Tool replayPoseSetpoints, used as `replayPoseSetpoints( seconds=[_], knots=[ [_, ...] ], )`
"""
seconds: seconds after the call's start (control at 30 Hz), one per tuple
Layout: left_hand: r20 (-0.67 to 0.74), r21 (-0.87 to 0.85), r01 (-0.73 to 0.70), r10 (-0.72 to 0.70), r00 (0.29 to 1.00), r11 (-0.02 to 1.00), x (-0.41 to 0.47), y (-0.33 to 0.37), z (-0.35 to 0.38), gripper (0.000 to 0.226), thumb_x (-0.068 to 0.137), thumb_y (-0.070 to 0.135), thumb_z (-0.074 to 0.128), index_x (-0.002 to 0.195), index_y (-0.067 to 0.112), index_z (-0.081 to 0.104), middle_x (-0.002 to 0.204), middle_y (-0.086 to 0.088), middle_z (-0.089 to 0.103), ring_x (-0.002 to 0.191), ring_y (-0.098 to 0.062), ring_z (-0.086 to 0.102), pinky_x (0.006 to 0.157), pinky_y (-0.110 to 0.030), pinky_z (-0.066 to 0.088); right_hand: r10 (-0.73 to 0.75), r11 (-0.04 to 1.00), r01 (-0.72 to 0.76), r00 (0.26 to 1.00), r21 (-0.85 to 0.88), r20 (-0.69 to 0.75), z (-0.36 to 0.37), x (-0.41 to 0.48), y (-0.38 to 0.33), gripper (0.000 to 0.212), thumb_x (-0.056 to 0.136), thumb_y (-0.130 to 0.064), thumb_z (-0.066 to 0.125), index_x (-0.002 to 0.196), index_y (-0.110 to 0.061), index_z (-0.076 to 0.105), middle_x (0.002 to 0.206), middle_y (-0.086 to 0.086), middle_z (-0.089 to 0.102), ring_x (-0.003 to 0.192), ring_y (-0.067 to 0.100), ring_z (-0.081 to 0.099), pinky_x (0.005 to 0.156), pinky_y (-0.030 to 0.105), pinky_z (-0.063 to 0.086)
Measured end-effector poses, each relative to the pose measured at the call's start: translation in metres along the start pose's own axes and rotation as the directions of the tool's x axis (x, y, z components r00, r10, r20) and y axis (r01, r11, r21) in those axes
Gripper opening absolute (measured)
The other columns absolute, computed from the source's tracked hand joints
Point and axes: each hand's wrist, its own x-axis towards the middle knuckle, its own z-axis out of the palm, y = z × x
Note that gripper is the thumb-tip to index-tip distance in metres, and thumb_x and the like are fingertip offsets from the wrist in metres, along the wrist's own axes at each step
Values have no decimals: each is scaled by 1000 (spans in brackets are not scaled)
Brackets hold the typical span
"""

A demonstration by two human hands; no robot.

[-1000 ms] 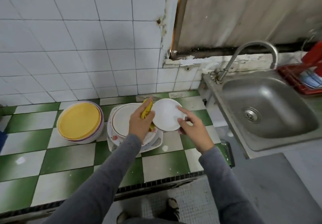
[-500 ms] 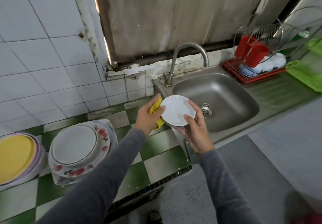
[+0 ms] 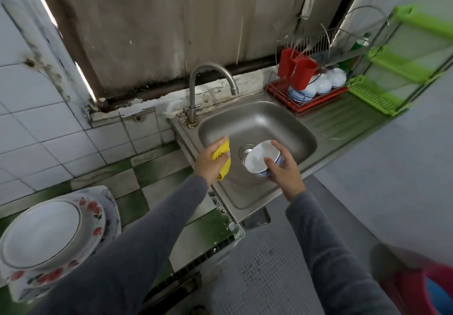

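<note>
Got my right hand (image 3: 282, 172) wrapped round a white bowl (image 3: 259, 159), tilted over the sink (image 3: 294, 128) just by the drain (image 3: 245, 150). My left hand (image 3: 210, 165) grips a yellow cloth (image 3: 221, 154) just beside it, not touching the bowl. Tap (image 3: 208, 84) up behind, plates (image 3: 49, 236) stacked off to my left, rack (image 3: 316, 79) with bowls far right.

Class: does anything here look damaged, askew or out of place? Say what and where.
The wall ledge behind the faucet is chipped and dark-stained, and crust rings the faucet's base. The bowl in the right hand tilts over the sink, apparently on purpose.
</note>
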Motion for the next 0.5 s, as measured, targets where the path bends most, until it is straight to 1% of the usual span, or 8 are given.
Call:
replayPoseSetpoints(
  seconds=[0.03, 0.07, 0.13, 0.17, 0.23, 0.37, 0.43, 0.5],
  knots=[
    [0, 15, -3, 3, 1000, 1000, 2, 0, 4, 47, 98, 14, 61, 141, 31, 53, 143, 11, 47, 126, -3, 42, 99, -20, 35, -11, 998, 11, 1000, -69, -5, -5, 6, 1, 44, 87, -21, 71, 121, -47, 61, 131, -15, 54, 128, 27, 51, 94, 54, 56],
    [-2, 27, -6, 6, 1000, 1000, 3, 0, 7, 47, 98, 15, 61, 140, 34, 53, 146, 10, 46, 129, -5, 42, 101, -21, 35, -27, 988, 25, 1000, -152, -10, -10, 12, 4, 46, 84, -24, 71, 122, -48, 61, 131, -12, 54, 128, 26, 50, 100, 55, 51],
    [3, 54, -5, 5, 1000, 999, 5, 0, 12, 47, 98, 18, 61, 140, 37, 53, 149, 9, 45, 135, -10, 42, 103, -23, 35, -52, 954, 48, 999, -297, -5, -18, 22, 8, 49, 86, -20, 71, 129, -40, 59, 134, 2, 54, 128, 26, 49, 109, 47, 45],
    [7, 65, -4, 4, 1000, 998, 6, 1, 14, 47, 98, 18, 61, 141, 37, 52, 150, 8, 44, 137, -12, 41, 103, -23, 34, -55, 937, 52, 998, -346, 0, -21, 26, 8, 51, 88, -16, 70, 133, -35, 58, 136, 7, 54, 129, 27, 49, 111, 42, 42],
    [1, 67, 0, 0, 1000, 998, 7, 2, 16, 48, 99, 18, 60, 141, 37, 51, 151, 5, 43, 137, -15, 41, 103, -24, 35, -57, 906, 58, 998, -419, 14, -24, 31, 6, 54, 88, -16, 70, 138, -32, 56, 138, 11, 52, 130, 28, 47, 110, 34, 38],
    [-8, 73, -10, 10, 1000, 997, 8, 5, 19, 48, 99, 17, 60, 142, 36, 51, 151, 3, 43, 136, -18, 42, 106, -28, 36, -60, 860, 80, 997, -503, 57, -26, 34, -2, 57, 89, -16, 69, 142, -29, 52, 143, 11, 49, 132, 25, 42, 102, 22, 29],
    [-14, 77, -7, 8, 1000, 997, 9, 5, 18, 48, 99, 18, 60, 141, 37, 51, 152, 3, 42, 136, -19, 42, 106, -30, 37, -61, 855, 96, 995, -509, 84, -25, 32, -6, 59, 90, -17, 69, 144, -31, 49, 144, 11, 46, 132, 23, 38, 102, 21, 26],
    [-26, 73, -5, 7, 1000, 997, 11, 5, 17, 48, 98, 19, 61, 141, 39, 51, 151, 4, 43, 135, -18, 43, 109, -34, 38, -68, 854, 113, 992, -508, 106, -23, 31, -11, 61, 91, -16, 70, 145, -30, 48, 142, 14, 42, 134, 26, 36, 105, 23, 26]
  ],
)
